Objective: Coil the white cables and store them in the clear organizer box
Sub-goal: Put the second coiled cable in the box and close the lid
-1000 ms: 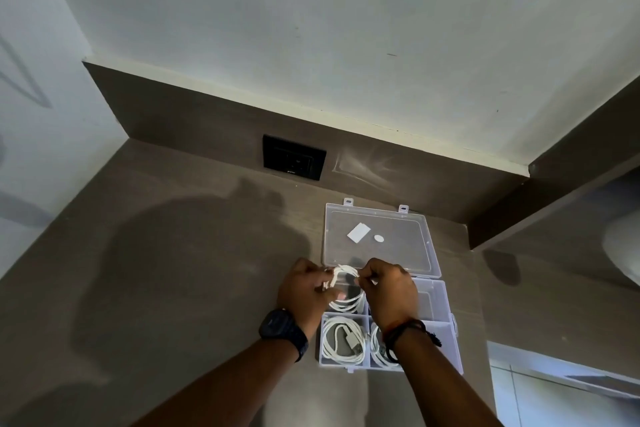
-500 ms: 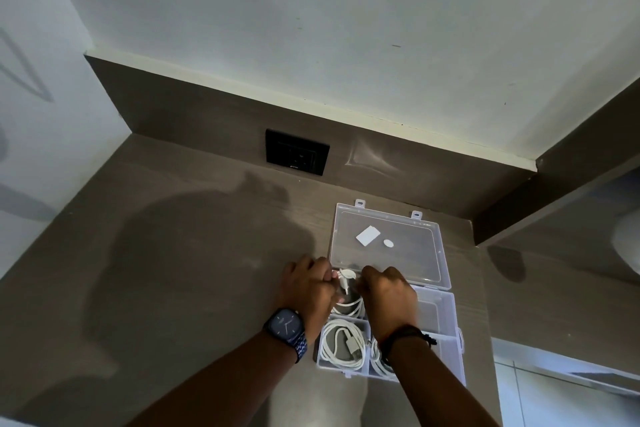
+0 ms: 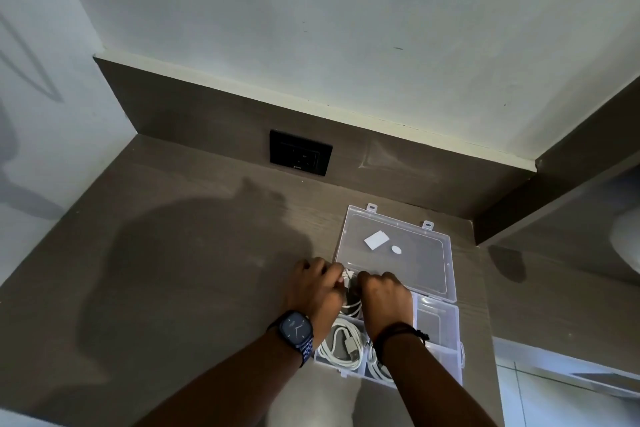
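Observation:
The clear organizer box (image 3: 440, 319) lies open on the brown desk, its lid (image 3: 412, 253) folded back flat. My left hand (image 3: 317, 289) and my right hand (image 3: 384, 302) are side by side over the box's far-left compartment, both pinching a coiled white cable (image 3: 350, 302) whose loops hang into that compartment. Most of this coil is hidden by my fingers. A second coiled white cable (image 3: 337, 345) lies in the near-left compartment. Part of a third coil (image 3: 375, 366) shows in the near-middle compartment beneath my right wrist.
The lid carries a white square sticker (image 3: 375, 239) and a small white oval (image 3: 397, 249). A black wall socket (image 3: 300, 152) sits in the desk's back panel. A side panel (image 3: 554, 184) rises to the right of the box. The desk's right edge drops to a tiled floor (image 3: 561, 402).
Both hands have sunk lower with the coil, from above the box down into the far-left compartment. My left wrist has turned, so the watch face shows.

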The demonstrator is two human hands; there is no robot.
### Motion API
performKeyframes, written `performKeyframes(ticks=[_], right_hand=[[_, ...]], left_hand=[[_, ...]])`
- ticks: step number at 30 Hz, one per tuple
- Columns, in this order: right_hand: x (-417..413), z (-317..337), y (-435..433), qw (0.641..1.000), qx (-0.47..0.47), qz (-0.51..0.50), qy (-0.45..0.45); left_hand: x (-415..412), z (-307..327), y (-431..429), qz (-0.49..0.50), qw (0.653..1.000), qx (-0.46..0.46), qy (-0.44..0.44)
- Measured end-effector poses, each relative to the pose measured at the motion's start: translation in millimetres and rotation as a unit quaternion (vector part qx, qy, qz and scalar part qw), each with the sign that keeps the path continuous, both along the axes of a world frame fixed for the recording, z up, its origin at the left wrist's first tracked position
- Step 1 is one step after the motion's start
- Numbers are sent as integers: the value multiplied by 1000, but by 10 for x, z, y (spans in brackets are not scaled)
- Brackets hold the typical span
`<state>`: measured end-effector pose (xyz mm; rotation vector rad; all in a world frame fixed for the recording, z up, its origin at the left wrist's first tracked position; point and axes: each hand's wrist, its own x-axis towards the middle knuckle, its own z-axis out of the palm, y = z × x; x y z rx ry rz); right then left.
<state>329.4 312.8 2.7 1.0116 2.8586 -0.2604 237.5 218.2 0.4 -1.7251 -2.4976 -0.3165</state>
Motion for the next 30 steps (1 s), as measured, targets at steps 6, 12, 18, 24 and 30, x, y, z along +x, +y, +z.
performKeyframes(ticks=[6, 12, 18, 24, 30], right_hand=[[34, -7, -26, 1000, 6, -6, -14], [-20, 14, -8, 999, 19, -20, -35], [-22, 23, -21, 999, 18, -14, -36], [-2, 41, -53, 999, 19, 16, -28], [-2, -1, -80, 995, 60, 29, -75]], left_hand=[[15, -68, -59, -12, 999, 42, -21], [-20, -80, -29, -13, 1000, 24, 5], [-11, -135, 36, 13, 998, -59, -34], [-51, -161, 73, 53, 989, -95, -103], [-128, -32, 77, 87, 982, -119, -120]])
